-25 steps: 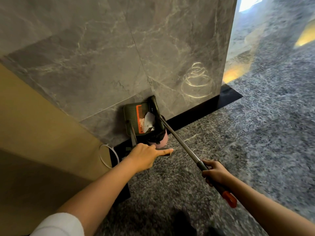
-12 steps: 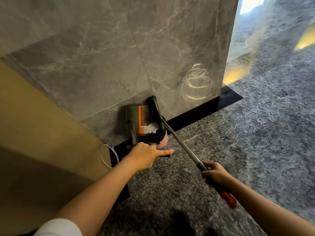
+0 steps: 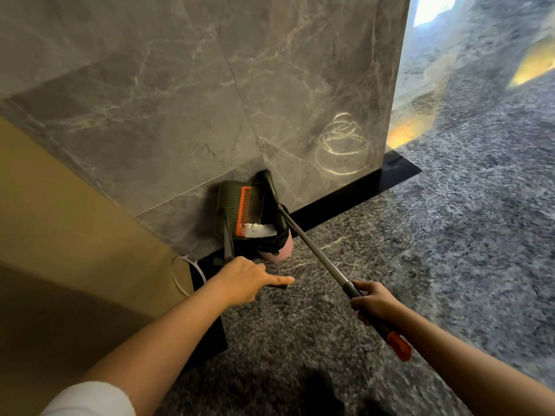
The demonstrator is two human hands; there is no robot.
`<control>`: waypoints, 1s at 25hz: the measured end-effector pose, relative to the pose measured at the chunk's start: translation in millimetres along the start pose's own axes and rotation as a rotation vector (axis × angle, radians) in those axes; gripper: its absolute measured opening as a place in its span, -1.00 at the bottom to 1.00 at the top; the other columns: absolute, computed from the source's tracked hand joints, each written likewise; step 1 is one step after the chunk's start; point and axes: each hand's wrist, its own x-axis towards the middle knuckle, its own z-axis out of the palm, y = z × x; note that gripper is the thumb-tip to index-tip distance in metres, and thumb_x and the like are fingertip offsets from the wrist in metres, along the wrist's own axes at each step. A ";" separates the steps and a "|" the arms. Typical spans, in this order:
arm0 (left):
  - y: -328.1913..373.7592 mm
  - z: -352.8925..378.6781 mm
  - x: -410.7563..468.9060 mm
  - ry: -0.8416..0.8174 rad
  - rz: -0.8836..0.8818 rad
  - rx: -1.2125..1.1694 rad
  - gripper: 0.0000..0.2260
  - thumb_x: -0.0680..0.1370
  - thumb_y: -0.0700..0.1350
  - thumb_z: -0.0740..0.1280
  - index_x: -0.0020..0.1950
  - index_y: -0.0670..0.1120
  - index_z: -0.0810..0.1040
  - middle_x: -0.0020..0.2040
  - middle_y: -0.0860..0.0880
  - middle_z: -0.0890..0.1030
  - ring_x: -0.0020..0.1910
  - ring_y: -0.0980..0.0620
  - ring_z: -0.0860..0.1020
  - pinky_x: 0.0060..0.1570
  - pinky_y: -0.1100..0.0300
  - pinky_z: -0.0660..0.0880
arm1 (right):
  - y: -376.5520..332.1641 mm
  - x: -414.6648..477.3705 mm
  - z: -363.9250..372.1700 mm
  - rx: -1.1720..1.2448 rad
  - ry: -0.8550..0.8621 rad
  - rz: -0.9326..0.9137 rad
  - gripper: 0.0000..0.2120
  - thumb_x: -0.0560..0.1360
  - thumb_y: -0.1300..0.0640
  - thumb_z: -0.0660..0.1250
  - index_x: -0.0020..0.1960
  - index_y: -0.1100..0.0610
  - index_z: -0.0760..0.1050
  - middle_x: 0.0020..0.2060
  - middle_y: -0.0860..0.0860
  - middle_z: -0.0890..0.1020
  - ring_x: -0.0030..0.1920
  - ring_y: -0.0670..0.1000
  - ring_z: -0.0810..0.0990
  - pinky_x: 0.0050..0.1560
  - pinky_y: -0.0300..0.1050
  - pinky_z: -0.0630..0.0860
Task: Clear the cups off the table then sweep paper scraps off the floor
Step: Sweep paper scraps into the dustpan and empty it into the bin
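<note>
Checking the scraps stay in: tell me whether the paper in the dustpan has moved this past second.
Yes. The white paper scrap has slid down inside the dustpan, from beside the middle of the orange comb to its lower end.

Dustpan [image 3: 229, 202]: dark green, ribbed; orange comb strip.
Paper scrap [image 3: 259, 231] inside dustpan: white.
Part [image 3: 277, 254] just below dustpan: pink.
Broom handle [image 3: 315, 250] right of dustpan: grey metal; orange-red end cap.
Wall [image 3: 180, 100] behind dustpan: grey marble, pale veining.
Skirting [image 3: 345, 202]: black.
Floor [image 3: 450, 250]: grey-black speckle.
Panel [image 3: 60, 220] left of dustpan: mustard yellow.
</note>
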 end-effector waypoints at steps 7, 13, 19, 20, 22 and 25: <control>0.5 6.7 -9.3 -0.081 0.060 0.025 -0.30 0.61 -0.25 0.09 0.45 0.36 -0.23 -0.13 -0.09 0.46 -0.35 -0.04 0.44 -0.46 0.12 0.22 | 0.3 -0.6 -1.5 0.024 -0.005 0.020 -0.40 0.44 0.41 0.27 0.45 0.15 0.30 -0.30 0.13 0.53 -0.55 -0.04 0.50 -0.55 -0.25 0.44; -9.6 -2.4 -2.7 0.046 -0.086 -0.128 -0.36 0.62 -0.13 0.09 0.40 0.40 -0.25 -0.12 -0.04 0.48 -0.28 -0.04 0.46 -0.39 0.14 0.24 | 0.1 -3.8 0.0 -0.022 -0.020 -0.002 -0.41 0.45 0.38 0.28 0.45 0.12 0.29 -0.27 0.12 0.53 -0.50 -0.03 0.51 -0.53 -0.23 0.46; -21.5 -2.4 -3.6 0.020 -0.023 -0.047 -0.36 0.61 -0.17 0.09 0.43 0.42 -0.14 -0.13 -0.03 0.45 -0.28 -0.04 0.46 -0.33 0.10 0.28 | 0.9 -2.8 2.3 0.057 0.006 0.012 -0.43 0.43 0.43 0.25 0.42 0.19 0.32 -0.34 0.13 0.51 -0.58 -0.04 0.48 -0.57 -0.24 0.43; -20.8 -0.2 -3.8 0.031 -0.054 -0.089 -0.36 0.62 -0.16 0.10 0.42 0.43 -0.14 -0.13 -0.02 0.45 -0.26 -0.04 0.47 -0.31 0.11 0.28 | 0.2 -2.2 1.6 0.058 0.007 0.009 -0.44 0.43 0.43 0.25 0.41 0.20 0.34 -0.35 0.12 0.51 -0.58 -0.04 0.48 -0.57 -0.24 0.43; -20.0 0.7 -2.3 0.105 -0.177 -0.210 -0.36 0.62 -0.13 0.13 0.38 0.45 -0.17 -0.12 0.01 0.47 -0.18 -0.03 0.52 -0.28 0.16 0.30 | -0.6 -1.7 -0.2 0.051 -0.003 0.003 -0.47 0.44 0.42 0.26 0.40 0.21 0.35 -0.35 0.11 0.51 -0.57 -0.04 0.48 -0.56 -0.23 0.43; -18.0 2.5 2.7 0.139 -0.191 -0.287 -0.35 0.60 -0.14 0.15 0.38 0.46 -0.13 -0.13 0.02 0.47 -0.15 -0.03 0.53 -0.27 0.17 0.31 | 3.1 -3.4 -3.5 0.024 -0.007 0.011 -0.46 0.45 0.40 0.27 0.41 0.17 0.34 -0.31 0.12 0.52 -0.54 -0.03 0.50 -0.55 -0.23 0.45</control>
